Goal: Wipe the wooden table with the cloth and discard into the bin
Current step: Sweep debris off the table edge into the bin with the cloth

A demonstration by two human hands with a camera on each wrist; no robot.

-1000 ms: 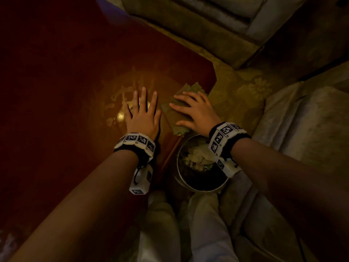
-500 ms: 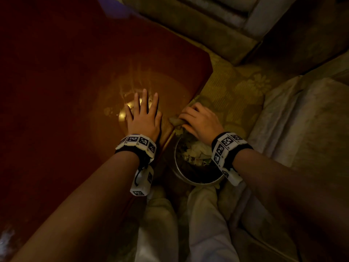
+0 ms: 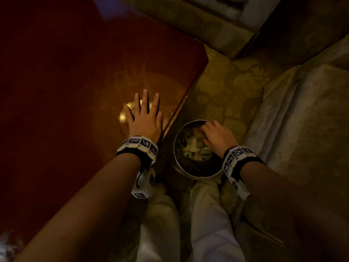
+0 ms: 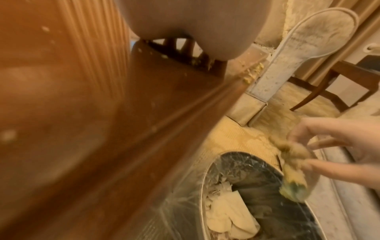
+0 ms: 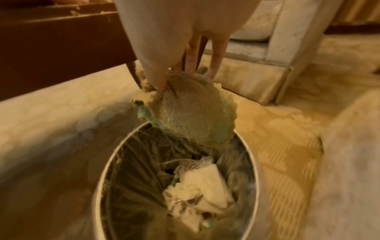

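Observation:
My right hand [image 3: 217,136] hangs over the far rim of the round metal bin [image 3: 188,172] and pinches the bunched green-tan cloth [image 5: 193,110] between thumb and fingers. The cloth [image 4: 294,164] dangles just above the bin's [image 5: 107,170] opening, over crumpled paper waste [image 5: 205,183] lying inside. The bin [image 4: 203,191] is lined with a clear bag. My left hand [image 3: 146,118] lies flat with straight fingers on the dark red wooden table [image 3: 56,91], near its right edge, beside a bright reflection.
The bin stands on patterned yellow carpet [image 3: 226,87] between the table's edge and my knees [image 3: 207,214]. A pale sofa [image 3: 306,114] runs along the right, another seat [image 3: 198,25] sits at the top. Crumbs [image 4: 252,73] cling to the table's far edge.
My right hand gathered the cloth off the table's corner, bunched it and carried it down over the bin. The left hand stayed flat on the table.

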